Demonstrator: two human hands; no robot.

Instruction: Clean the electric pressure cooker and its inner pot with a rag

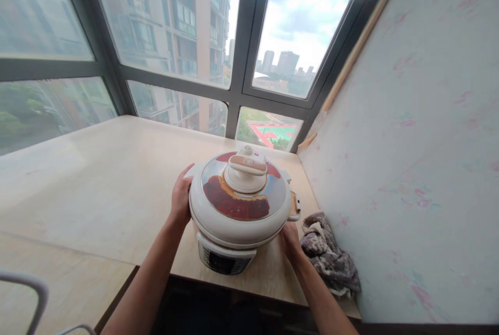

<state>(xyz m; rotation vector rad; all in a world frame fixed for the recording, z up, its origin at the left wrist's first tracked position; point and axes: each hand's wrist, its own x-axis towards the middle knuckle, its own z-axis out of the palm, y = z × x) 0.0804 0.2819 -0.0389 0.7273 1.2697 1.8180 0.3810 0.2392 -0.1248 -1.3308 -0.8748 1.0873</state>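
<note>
A white electric pressure cooker (pixel 237 231) with a domed lid, brown-red patches and a beige lid handle (pixel 248 164) stands at the window counter, its dark display panel (pixel 222 262) facing me. My left hand (pixel 181 196) is closed around the cooker's left side, thumb along the upper edge and the other fingers hidden behind it. On the opposite side, my right hand (pixel 290 239) grips low, beneath the right side handle (pixel 295 206), and its fingers are mostly hidden by the body. Whether the base rests fully on the counter I cannot tell.
A crumpled grey-brown patterned cloth (pixel 329 252) lies by the wall, right of the cooker. The pale counter (pixel 97 184) runs along grey-framed windows (pixel 234 72). A floral-papered wall (pixel 421 143) bounds the right. A light curved tube (pixel 37 293) shows at lower left.
</note>
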